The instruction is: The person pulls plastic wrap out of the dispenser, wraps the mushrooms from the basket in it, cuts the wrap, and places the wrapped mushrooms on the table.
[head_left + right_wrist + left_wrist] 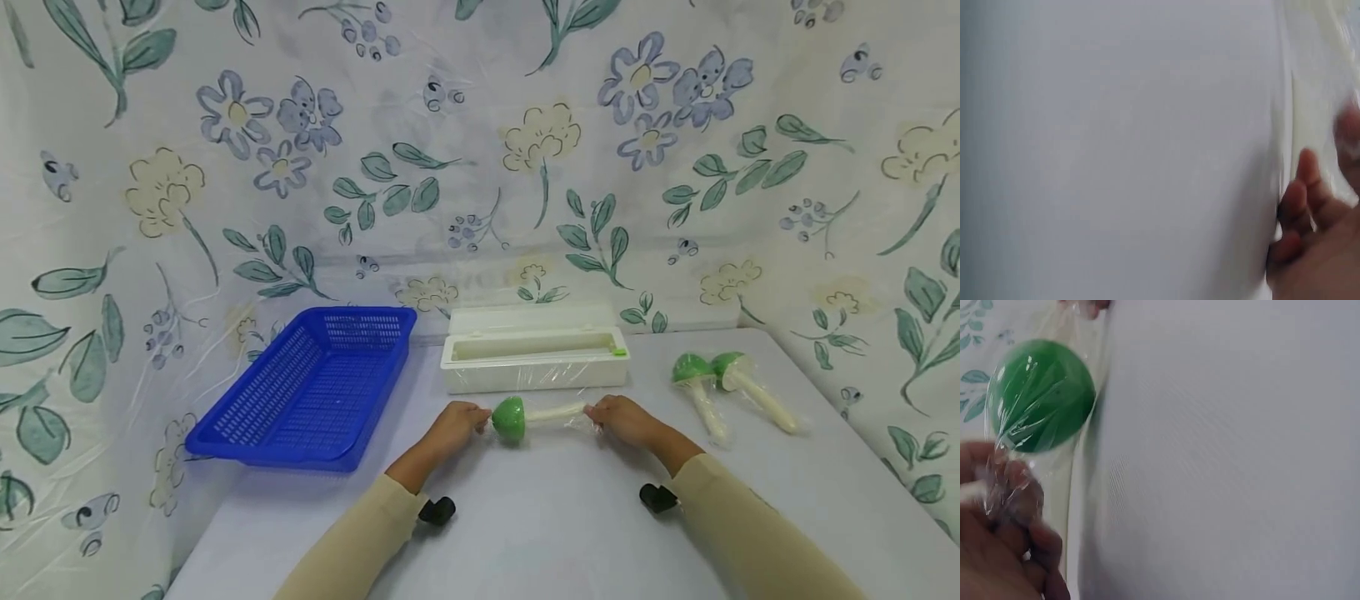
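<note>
A mushroom-shaped piece with a green dome [509, 420] and a pale cream stem [553, 413] lies across the middle, wrapped in clear plastic film. My left hand [455, 429] pinches the gathered film beside the dome. In the left wrist view, that film [1007, 481] is bunched between the fingers, with the green dome [1044, 397] just beyond. My right hand [628, 422] pinches the film at the stem's far end. The right wrist view shows part of the right hand [1316, 231], its outer fingers loosely bent; the pinch itself is not clear there.
Behind the hands stands a long white box [534, 373], lid raised, with a green tab and clear film over its front. A blue plastic basket [348, 417] sits at left. Two more wrapped green-domed pieces [701, 400] lie at right on the white table [540, 517].
</note>
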### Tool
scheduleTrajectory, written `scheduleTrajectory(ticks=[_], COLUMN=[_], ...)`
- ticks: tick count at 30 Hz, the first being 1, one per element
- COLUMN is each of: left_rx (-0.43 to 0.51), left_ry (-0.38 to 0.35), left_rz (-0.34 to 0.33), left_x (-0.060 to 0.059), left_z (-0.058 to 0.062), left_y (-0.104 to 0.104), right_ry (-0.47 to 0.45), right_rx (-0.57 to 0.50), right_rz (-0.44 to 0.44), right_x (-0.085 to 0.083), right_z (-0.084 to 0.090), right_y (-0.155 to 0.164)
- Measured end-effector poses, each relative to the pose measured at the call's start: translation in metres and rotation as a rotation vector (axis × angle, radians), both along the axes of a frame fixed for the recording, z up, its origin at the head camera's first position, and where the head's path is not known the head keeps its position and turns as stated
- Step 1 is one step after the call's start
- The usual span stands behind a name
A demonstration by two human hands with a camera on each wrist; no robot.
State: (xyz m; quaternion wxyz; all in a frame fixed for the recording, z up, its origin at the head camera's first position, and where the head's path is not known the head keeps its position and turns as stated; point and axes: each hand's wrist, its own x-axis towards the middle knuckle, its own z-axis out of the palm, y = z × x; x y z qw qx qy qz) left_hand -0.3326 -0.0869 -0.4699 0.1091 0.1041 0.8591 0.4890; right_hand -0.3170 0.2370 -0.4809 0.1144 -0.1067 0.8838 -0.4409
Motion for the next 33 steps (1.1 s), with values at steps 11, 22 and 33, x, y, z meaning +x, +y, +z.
scheduleTrajectory(ticks=[11,22,33], left_rx=[-0.145,-0.156,0.046], left_ry=[0.071,0.082,0.027], left_rz=[0.293,0.345,0.437], left_x=[-0.015,-0.020,-0.022], left_z=[0.007,0.006,-0.005], left_y=[0.013,0.011,0.013], right_ry=[-0.081,-0.021,-0.071], right_rx=[-0.002,-0.078,-0.108], right_rz=[-0.384,-0.519,-0.357], right_x=[-0.013,-0.015,-0.018], right_z=[0.005,0.007,0.007], right_y=[-0.028,-0.027,-0.018])
